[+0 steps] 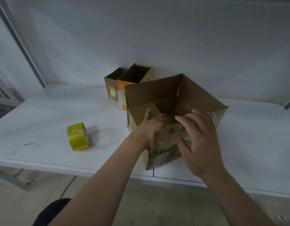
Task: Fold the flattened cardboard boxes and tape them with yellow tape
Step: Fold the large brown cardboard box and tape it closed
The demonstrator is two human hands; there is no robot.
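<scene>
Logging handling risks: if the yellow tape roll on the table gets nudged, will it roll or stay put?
Likely rolls: the tape roll seems to stand on its curved rim on the smooth white table, with nothing beside it to stop it. Its glossy surface may feel slick in a grip.

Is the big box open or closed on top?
Open. The big box has its top flaps standing up, and you can see down into its brown inside.
</scene>
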